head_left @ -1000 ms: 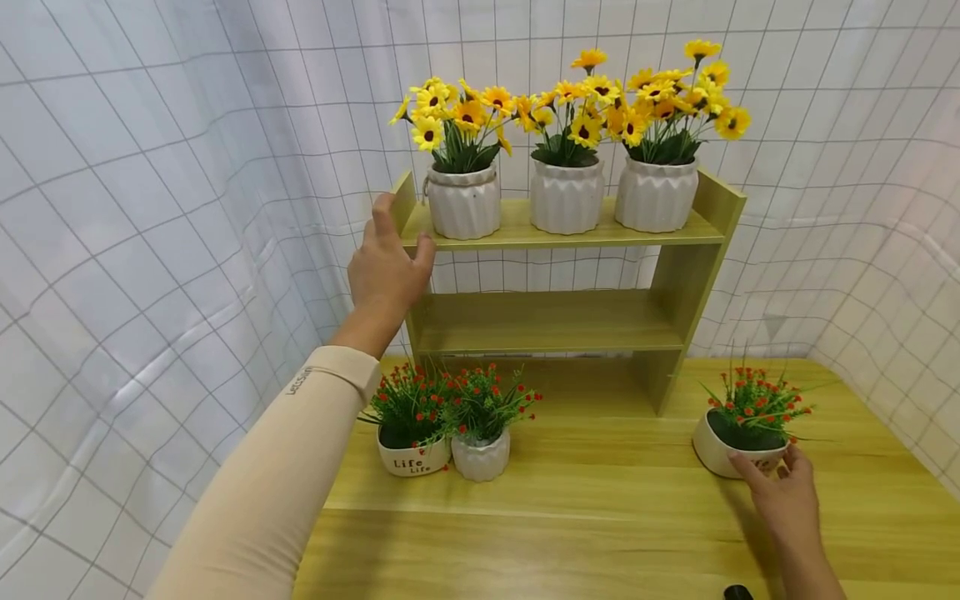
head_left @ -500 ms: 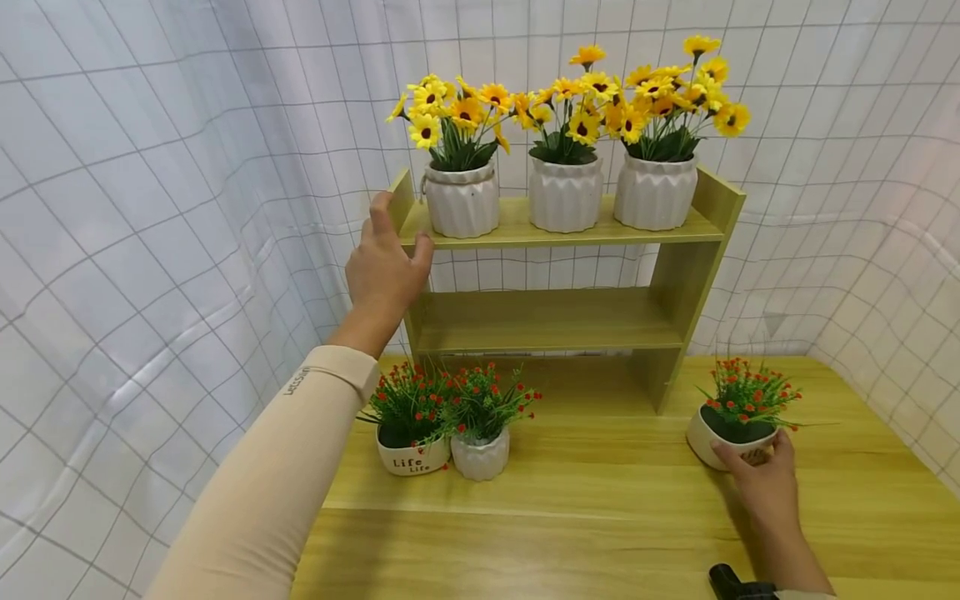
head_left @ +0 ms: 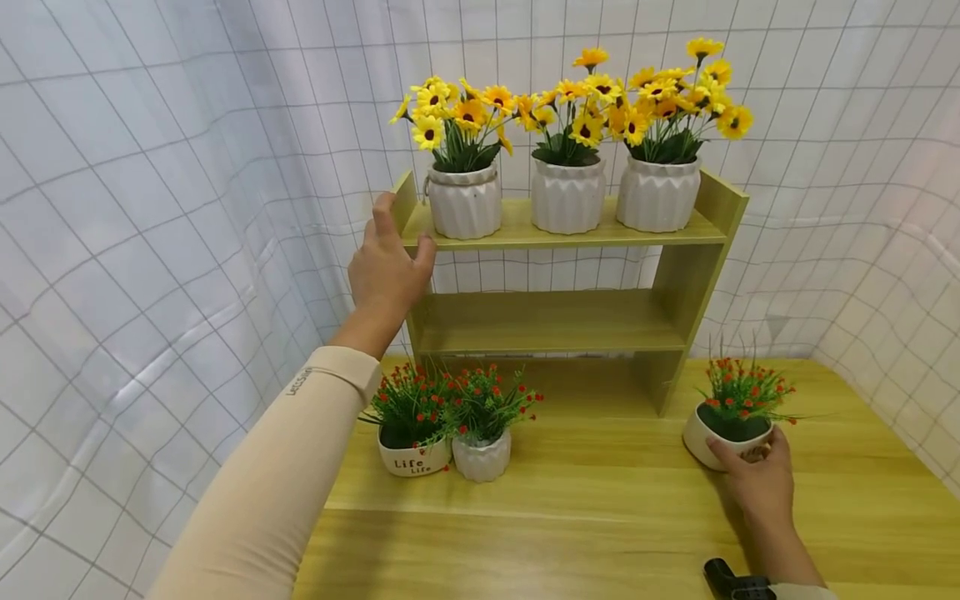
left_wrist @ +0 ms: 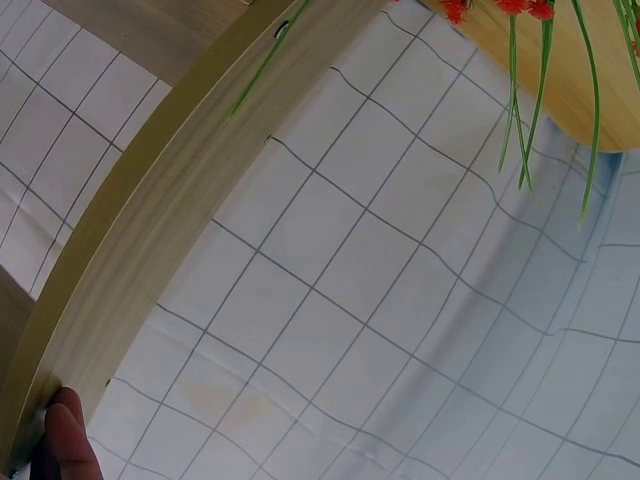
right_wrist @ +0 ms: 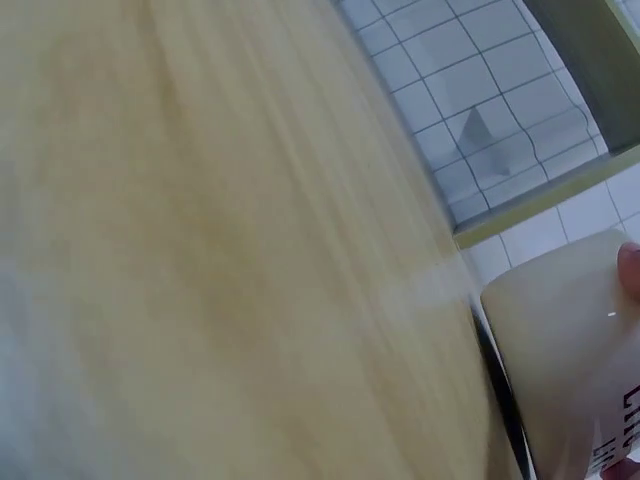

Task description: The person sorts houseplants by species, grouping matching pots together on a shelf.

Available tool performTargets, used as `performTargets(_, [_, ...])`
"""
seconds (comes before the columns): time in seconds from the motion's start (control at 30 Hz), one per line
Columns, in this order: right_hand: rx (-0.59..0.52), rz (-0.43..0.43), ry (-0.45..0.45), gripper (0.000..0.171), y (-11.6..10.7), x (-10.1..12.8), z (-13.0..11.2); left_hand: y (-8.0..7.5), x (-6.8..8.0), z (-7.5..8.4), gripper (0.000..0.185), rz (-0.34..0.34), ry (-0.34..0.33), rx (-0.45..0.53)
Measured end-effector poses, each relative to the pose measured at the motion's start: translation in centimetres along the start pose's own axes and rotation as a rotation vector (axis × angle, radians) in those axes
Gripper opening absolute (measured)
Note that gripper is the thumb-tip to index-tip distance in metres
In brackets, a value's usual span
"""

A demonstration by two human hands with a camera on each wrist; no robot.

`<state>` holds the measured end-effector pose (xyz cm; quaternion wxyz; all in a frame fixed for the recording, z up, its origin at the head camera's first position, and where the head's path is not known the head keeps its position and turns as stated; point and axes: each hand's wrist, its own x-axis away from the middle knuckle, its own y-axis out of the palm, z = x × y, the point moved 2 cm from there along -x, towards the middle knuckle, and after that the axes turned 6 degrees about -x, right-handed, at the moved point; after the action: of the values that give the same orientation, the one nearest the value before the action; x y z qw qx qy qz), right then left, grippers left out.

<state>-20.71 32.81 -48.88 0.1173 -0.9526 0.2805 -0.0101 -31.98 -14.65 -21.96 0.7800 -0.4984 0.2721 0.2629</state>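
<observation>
My left hand (head_left: 387, 271) grips the upper left side of a light wooden shelf (head_left: 555, 323), thumb at the front. In the left wrist view, a fingertip (left_wrist: 70, 445) touches the edge of the side panel (left_wrist: 160, 225). On the right of the table, my right hand (head_left: 761, 485) holds a cream oval flower pot (head_left: 705, 440) with red flowers by its front. Seen from the right wrist, a dark strip runs under the pot (right_wrist: 560, 350); I cannot tell whether its base is fully off the table.
Three white fluted pots with yellow flowers, left pot (head_left: 465, 204), middle pot (head_left: 567, 197) and right pot (head_left: 657, 196), stand on the top shelf. A lettered pot (head_left: 412, 460) and a round white pot (head_left: 482, 457), both red-flowered, stand at the shelf's lower left. Grid-patterned curtain (head_left: 187, 167) surrounds the table (head_left: 570, 517).
My right hand has moved the cream oval pot a little left and toward the shelf. A black device at the right wrist has come further into view. The left hand keeps its place.
</observation>
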Motion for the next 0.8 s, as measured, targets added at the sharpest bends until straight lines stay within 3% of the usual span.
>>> performTargets(0.37, [-0.107, 0.049, 0.088, 0.1, -0.3, 0.8, -0.7, 0.0, 0.0, 0.0, 0.061, -0.012, -0.005, -0.004])
performTargets(0.57, [-0.135, 0.066, 0.021, 0.094, -0.7, 1.8, -2.6, -0.1, 0.0, 0.0, 0.061, -0.008, -0.004, -0.002])
performTargets(0.8, [-0.28, 0.099, -0.029, 0.09, -0.9, 2.7, -5.0, -0.1, 0.0, 0.1, 0.06, -0.007, -0.002, 0.0])
